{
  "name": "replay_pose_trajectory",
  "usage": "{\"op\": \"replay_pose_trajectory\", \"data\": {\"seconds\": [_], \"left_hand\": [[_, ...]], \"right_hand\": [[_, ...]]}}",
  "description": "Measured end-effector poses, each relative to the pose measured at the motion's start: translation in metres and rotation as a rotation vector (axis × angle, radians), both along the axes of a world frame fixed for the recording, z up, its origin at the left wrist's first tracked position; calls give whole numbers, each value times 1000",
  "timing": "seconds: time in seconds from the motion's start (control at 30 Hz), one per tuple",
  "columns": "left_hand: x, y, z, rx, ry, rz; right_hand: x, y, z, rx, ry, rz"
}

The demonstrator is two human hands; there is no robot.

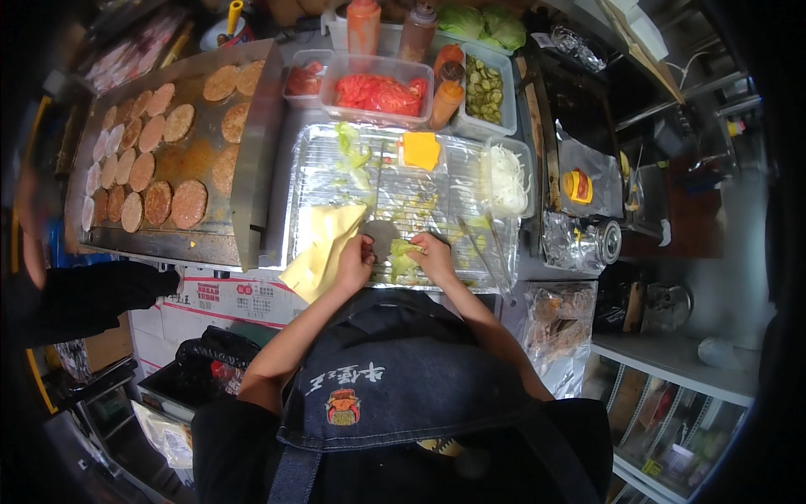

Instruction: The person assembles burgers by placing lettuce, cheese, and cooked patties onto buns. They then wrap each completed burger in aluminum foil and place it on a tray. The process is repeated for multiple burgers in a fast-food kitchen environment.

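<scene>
My right hand (434, 257) pinches a piece of green lettuce (402, 259) low over the foil-lined tray (293, 189) with its wire rack. Just left of the lettuce is a dark grey-brown round (381, 238); whether it is a patty or a bun I cannot tell. My left hand (356, 263) has its fingers curled at the edge of that round, beside a sheet of yellow wrapping paper (321, 249). Its grip is unclear. Metal tongs (482, 249) lie on the tray to the right. Orange cheese slices (420, 150) and lettuce scraps (352, 154) are farther back.
At left, several patties (179, 123) cook on a griddle (182, 164); another person's sleeve (94, 299) is before it. Behind the tray stand tomato (381, 96), pickle (483, 91) and onion (509, 179) tubs and sauce bottles (446, 104). Foil with a cheese-topped item (577, 187) is right.
</scene>
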State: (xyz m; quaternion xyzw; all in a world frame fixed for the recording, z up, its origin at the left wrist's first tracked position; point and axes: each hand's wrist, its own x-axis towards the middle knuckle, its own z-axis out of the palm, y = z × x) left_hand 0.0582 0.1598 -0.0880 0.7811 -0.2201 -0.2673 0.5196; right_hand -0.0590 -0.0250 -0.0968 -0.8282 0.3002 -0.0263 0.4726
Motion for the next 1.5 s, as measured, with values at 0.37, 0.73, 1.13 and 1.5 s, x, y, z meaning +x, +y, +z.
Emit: {"op": "replay_pose_trajectory", "data": {"seconds": [0.37,0.73,1.13,1.5], "left_hand": [[-8,-2,61,298,-574,-337],[-11,-51,54,362,-815,-495],[-16,-78,92,122,-572,-511],[-34,-40,107,88,-373,-210]], "right_hand": [[-14,-29,20,231,16,-80],[-32,-28,35,-603,183,138],[-39,-62,90,-535,-42,33],[170,-285,153,-375,-141,-186]]}}
